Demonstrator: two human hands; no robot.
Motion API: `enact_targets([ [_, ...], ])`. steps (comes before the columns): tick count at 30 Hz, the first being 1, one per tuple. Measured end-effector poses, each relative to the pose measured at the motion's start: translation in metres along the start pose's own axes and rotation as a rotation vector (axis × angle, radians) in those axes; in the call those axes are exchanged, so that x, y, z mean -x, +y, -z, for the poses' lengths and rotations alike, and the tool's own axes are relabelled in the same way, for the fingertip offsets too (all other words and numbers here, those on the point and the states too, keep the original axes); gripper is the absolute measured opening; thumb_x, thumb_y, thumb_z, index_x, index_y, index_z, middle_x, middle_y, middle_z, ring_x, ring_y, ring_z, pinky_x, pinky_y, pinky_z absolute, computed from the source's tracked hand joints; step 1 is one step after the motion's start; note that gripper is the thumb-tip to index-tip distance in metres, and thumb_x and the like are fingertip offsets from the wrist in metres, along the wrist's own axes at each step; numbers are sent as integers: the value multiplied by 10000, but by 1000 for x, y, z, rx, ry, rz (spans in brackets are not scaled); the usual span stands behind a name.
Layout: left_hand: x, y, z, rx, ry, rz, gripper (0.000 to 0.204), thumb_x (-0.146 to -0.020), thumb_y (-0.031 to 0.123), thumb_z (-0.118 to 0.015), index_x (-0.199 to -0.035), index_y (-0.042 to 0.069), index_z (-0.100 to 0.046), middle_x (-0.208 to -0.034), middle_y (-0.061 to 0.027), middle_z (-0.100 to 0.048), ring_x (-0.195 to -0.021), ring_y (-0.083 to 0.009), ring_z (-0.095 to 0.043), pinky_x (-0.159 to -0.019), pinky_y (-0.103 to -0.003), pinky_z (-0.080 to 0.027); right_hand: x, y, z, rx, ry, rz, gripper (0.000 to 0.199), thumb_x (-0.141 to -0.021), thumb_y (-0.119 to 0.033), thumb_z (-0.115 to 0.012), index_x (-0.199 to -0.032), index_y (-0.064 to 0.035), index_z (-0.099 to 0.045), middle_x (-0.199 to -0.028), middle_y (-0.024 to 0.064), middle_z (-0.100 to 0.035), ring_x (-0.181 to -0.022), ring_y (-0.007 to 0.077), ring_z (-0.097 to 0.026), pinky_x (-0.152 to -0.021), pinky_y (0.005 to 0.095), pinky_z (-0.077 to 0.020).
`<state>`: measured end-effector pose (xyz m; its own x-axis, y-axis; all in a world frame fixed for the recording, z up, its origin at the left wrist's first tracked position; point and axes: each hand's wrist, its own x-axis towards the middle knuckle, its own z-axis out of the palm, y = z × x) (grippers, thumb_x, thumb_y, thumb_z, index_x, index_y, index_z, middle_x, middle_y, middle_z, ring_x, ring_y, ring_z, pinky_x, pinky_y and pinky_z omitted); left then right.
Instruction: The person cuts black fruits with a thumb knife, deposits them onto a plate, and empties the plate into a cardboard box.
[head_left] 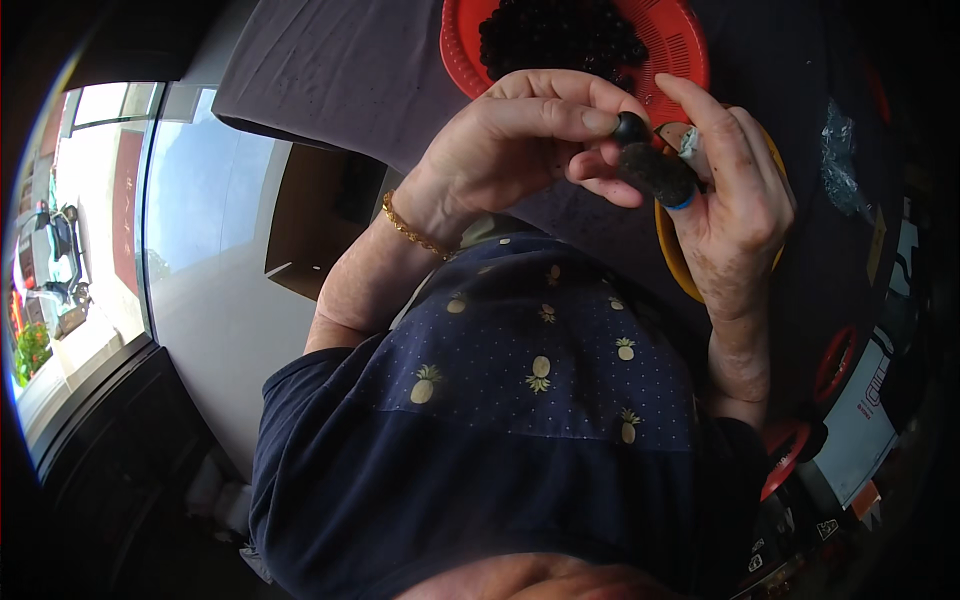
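Observation:
My left hand (545,125) pinches a dark, glossy, round fruit (629,128) between thumb and forefinger. Its other fingers curl below, and a gold-coloured bracelet circles the wrist. Close against the fruit is my right hand (735,180), its forefinger raised and the other fingers bent. A dark, rounded, oblong piece with a blue band (656,174) lies along its thumb; whether this is a thumb cover or a held handle I cannot tell. Something pale and wrapped-looking (688,143) shows between the fingers. Just beyond my hands, a red colander (688,50) holds many dark round fruits (560,38).
Below my right hand is a yellow bowl (676,262), mostly hidden. A dark cloth (330,75) covers the table. Crumpled clear plastic (843,160) lies at the right. An open cardboard box (305,225) stands left of the table, and red round rims (783,455) show at lower right.

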<state>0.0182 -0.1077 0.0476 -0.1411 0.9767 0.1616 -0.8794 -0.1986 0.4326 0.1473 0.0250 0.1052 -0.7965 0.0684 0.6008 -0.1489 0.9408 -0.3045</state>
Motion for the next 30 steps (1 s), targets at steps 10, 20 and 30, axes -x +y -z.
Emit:
enact_targets([
  [10,-1,-2,-11,-108,109,-24,305,-844,98,-506,-1092,-77,-527,-905,-151,-628,-611,-114,-572,-718,-422,-558,-2,-19,8,159,-48,-77,374,-757,-248,-677,-1062,-42,-609,-752,57,-566,-665,163,-598,-555,275,-498],
  [20,-1,-2,-18,-222,204,-14,303,-842,102,-507,-1088,-73,-536,-913,-152,-626,-609,-110,-569,-720,-420,-558,-1,-18,9,168,-89,-101,370,-750,-214,-682,-1072,-51,-603,-770,63,-578,-691,187,-611,-594,289,-508],
  [30,0,-4,-24,-217,239,-5,329,-841,127,-506,-1098,-77,-527,-906,-133,-628,-669,-129,-602,-740,-404,-555,1,-10,0,228,42,1,476,-657,-370,-731,-996,-61,-607,-693,11,-522,-579,173,-572,-507,292,-466],
])
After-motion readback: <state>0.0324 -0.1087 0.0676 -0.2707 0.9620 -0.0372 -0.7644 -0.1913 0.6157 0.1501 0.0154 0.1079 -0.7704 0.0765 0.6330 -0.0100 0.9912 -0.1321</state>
